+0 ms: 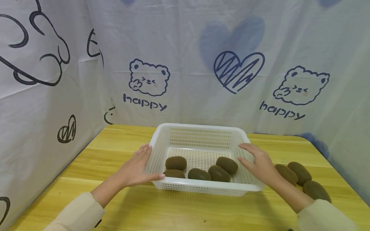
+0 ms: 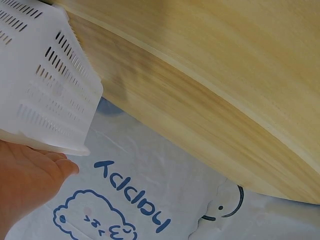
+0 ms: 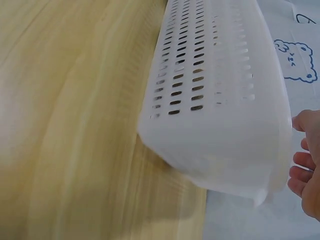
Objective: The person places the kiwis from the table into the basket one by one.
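A white perforated plastic basket (image 1: 202, 185) stands on the wooden table, with several brown kiwis (image 1: 199, 174) lying along its near side. At its left end my left hand (image 1: 138, 170) rests along the rim, fingers extended and thumb reaching to the near corner. The left wrist view has this hand (image 2: 32, 175) right at the basket's rim. Over the right end is my right hand (image 1: 261, 165), its thumb and fingers spread apart and loosely bent. In the right wrist view, these fingers (image 3: 303, 160) are beside the basket's rim, holding nothing.
Three more kiwis (image 1: 316, 191) lie grouped on the table (image 1: 95, 160) to the right of the basket, beside my right forearm. A white printed cloth (image 1: 185, 106) with bears and hearts hangs behind the table and along both sides.
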A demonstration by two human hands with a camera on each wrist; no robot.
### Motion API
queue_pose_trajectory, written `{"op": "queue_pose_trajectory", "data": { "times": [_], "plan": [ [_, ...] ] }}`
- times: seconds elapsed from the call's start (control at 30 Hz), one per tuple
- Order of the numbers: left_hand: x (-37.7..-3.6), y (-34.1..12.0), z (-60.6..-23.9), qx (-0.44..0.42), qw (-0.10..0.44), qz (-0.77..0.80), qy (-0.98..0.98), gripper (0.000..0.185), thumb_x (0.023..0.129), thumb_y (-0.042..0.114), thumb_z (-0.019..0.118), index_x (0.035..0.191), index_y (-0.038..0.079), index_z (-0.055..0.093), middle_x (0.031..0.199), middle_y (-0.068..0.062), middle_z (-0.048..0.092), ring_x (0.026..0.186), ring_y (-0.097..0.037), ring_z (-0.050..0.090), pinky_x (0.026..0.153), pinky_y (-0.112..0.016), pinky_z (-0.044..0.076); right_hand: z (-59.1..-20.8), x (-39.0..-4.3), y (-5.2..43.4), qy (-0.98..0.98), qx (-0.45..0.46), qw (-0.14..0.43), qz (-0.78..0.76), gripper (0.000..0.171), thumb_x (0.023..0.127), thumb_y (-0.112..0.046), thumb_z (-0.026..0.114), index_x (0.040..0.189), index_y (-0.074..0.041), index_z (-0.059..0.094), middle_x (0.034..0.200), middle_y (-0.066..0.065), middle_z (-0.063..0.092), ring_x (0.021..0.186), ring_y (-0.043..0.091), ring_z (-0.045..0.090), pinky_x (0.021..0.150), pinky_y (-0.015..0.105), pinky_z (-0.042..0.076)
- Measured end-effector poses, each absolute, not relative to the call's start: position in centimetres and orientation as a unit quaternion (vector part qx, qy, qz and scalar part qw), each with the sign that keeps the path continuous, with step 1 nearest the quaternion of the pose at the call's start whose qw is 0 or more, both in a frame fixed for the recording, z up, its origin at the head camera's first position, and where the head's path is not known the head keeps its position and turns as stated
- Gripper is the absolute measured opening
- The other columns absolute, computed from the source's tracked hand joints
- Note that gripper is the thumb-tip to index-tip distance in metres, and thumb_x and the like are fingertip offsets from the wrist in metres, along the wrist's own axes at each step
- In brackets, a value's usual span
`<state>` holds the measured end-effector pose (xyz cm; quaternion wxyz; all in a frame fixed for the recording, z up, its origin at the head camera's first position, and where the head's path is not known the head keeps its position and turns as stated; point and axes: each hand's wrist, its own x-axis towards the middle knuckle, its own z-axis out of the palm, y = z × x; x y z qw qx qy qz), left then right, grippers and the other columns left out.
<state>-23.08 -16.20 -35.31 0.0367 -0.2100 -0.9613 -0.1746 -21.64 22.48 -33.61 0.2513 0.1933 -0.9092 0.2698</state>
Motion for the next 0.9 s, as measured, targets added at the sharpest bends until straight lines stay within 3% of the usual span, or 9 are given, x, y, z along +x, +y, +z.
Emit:
{"op": "queue_pose_trajectory", "data": {
  "times": [0.13,0.23,0.33,0.5,0.57,0.6,0.73,0.8,0.9],
  "plan": [
    [-23.1,-16.2,-35.3,-0.211,0.039,-0.175,-0.961,0.112,0.074,0.067,0.058,0.144,-0.009,0.016,0.152,-0.026,0.013,0.141,-0.041,0.015,0.115,-0.053,0.018,-34.1,-21.0,23.3,-0.893,0.202,0.297,0.271,0.039,0.075,0.0,0.072,0.112,0.008,0.061,0.116,0.026,0.061,0.109,0.044,0.055,0.09,0.055,0.047],
    [-23.1,-16.2,-35.3,-0.21,0.038,-0.175,-0.961,0.112,0.074,0.068,0.058,0.144,-0.009,0.016,0.152,-0.026,0.013,0.141,-0.041,0.015,0.115,-0.053,0.018,-34.5,-20.7,24.0,-0.883,0.205,0.328,0.266,0.042,0.073,0.001,0.073,0.112,0.007,0.061,0.116,0.024,0.061,0.108,0.04,0.056,0.099,0.029,0.046],
    [-23.1,-16.2,-35.3,-0.209,0.037,-0.175,-0.961,0.112,0.074,0.068,0.058,0.144,-0.009,0.016,0.152,-0.025,0.012,0.141,-0.04,0.014,0.115,-0.052,0.017,-34.9,-20.5,24.7,-0.878,0.203,0.344,0.265,0.044,0.072,0.001,0.074,0.114,0.006,0.061,0.116,0.023,0.061,0.109,0.037,0.055,0.101,0.005,0.031],
    [-23.0,-16.2,-35.2,-0.209,0.035,-0.176,-0.961,0.112,0.074,0.068,0.058,0.144,-0.009,0.016,0.152,-0.026,0.012,0.141,-0.041,0.014,0.115,-0.053,0.017,-35.2,-20.0,25.5,-0.87,0.196,0.365,0.269,0.046,0.07,0.002,0.075,0.113,0.006,0.061,0.115,0.023,0.062,0.105,0.035,0.055,0.1,0.001,0.028],
    [-23.0,-16.2,-35.2,-0.208,0.034,-0.176,-0.961,0.112,0.074,0.068,0.058,0.144,-0.009,0.016,0.152,-0.026,0.012,0.141,-0.041,0.014,0.115,-0.053,0.017,-35.3,-19.8,26.0,-0.865,0.195,0.374,0.27,0.047,0.069,0.002,0.075,0.113,0.005,0.062,0.114,0.023,0.062,0.09,0.023,0.059,0.087,0.0,0.038],
    [-23.1,-16.2,-35.3,-0.208,0.035,-0.176,-0.961,0.112,0.074,0.068,0.058,0.144,-0.009,0.016,0.153,-0.025,0.012,0.141,-0.04,0.014,0.115,-0.053,0.017,-35.3,-19.7,26.2,-0.863,0.194,0.38,0.271,0.048,0.068,0.002,0.076,0.113,0.005,0.062,0.114,0.023,0.062,0.089,0.021,0.059,0.085,-0.005,0.033],
    [-23.1,-16.2,-35.3,-0.208,0.037,-0.172,-0.962,0.112,0.074,0.068,0.057,0.145,-0.008,0.016,0.152,-0.025,0.012,0.141,-0.041,0.014,0.115,-0.053,0.018,-35.7,-19.3,27.2,-0.858,0.185,0.393,0.274,0.051,0.066,0.002,0.077,0.114,0.003,0.062,0.113,0.023,0.063,0.098,-0.008,0.051,0.083,-0.005,0.033],
    [-23.1,-16.2,-35.2,-0.209,0.039,-0.172,-0.962,0.112,0.074,0.067,0.058,0.144,-0.008,0.016,0.152,-0.026,0.013,0.141,-0.041,0.015,0.115,-0.053,0.018,-35.9,-19.2,27.7,-0.859,0.177,0.394,0.276,0.051,0.066,0.001,0.078,0.114,0.003,0.062,0.113,0.024,0.062,0.114,-0.015,0.04,0.093,-0.006,0.023],
    [-23.1,-16.1,-35.2,-0.209,0.04,-0.173,-0.962,0.111,0.074,0.067,0.058,0.144,-0.009,0.017,0.152,-0.026,0.013,0.141,-0.042,0.015,0.115,-0.053,0.018,-36.4,-19.1,28.4,-0.859,0.167,0.393,0.282,0.051,0.067,-0.001,0.078,0.115,0.004,0.061,0.114,0.025,0.062,0.114,-0.022,0.033,0.093,-0.006,0.022]
  ]
}}
